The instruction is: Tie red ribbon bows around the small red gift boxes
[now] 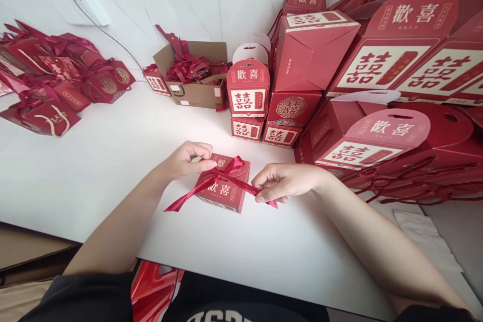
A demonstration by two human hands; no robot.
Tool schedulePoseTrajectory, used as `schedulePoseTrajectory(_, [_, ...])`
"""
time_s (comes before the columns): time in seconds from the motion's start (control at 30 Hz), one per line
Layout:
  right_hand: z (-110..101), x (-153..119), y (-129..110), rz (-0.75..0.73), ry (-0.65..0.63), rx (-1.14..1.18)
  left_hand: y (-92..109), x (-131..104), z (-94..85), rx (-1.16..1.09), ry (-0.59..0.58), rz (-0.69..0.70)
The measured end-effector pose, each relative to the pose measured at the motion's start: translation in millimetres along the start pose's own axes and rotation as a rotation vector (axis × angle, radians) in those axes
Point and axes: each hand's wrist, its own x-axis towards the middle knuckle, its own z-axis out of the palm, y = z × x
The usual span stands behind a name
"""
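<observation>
A small red gift box (237, 196) with white and gold characters lies in front of me on the white table. Across its top a dark red satin ribbon (194, 191) is tied in a bow, one loop standing up and one tail hanging off to the left. My left hand (192, 160) is closed at the bow's upper left, thumb and fingers pinched on the ribbon; the bit between them is mostly hidden. At the box's right side, my right hand (281, 182) pinches the other ribbon tail, whose end pokes out below the fingers.
Stacked red gift boxes (247, 88) and larger red boxes (396, 55) fill the right side. A cardboard carton (198, 95) of ribbons stands at the back wall. Several finished-looking boxes with ribbons (60, 90) sit at the left. A cable (101, 32) runs down the wall.
</observation>
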Motion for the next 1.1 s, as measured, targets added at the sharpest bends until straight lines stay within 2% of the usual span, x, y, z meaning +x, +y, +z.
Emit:
schedulePoseTrajectory(0.17, [3.5,0.2,-5.7,0.041,0.054,0.03,4.7,-1.8,-4.9,0.053,-0.073,-0.023])
schedulePoseTrajectory(0.33, [10.0,4.1,-9.8,-0.03,0.163,-0.03,7.2,-2.8,-4.2,0.105,-0.081,0.004])
schedulePoseTrajectory(0.67, [6.8,2.7,-5.3,0.018,0.052,-0.045,16.3,-5.2,-5.1,0.217,-0.103,-0.033])
schedulePoseTrajectory(0.87, [3.2,2.2,-3.1,0.068,-0.034,-0.037,19.0,-4.1,-3.8,0.209,-0.105,-0.041])
schedulePoseTrajectory(1.0, [1.9,-7.8,-9.4,0.156,-0.078,-0.166,16.5,-2.1,0.0,0.163,-0.097,-0.004])
schedulePoseTrajectory(1.07, [3.5,-16.2,-15.6,0.189,-0.002,-0.317,16.0,-1.3,3.6,0.133,-0.093,0.011])
schedulePoseTrajectory(1.1, [5.0,-20.0,-18.9,0.214,0.086,-0.4,16.2,-1.0,5.7,0.124,-0.097,0.016])
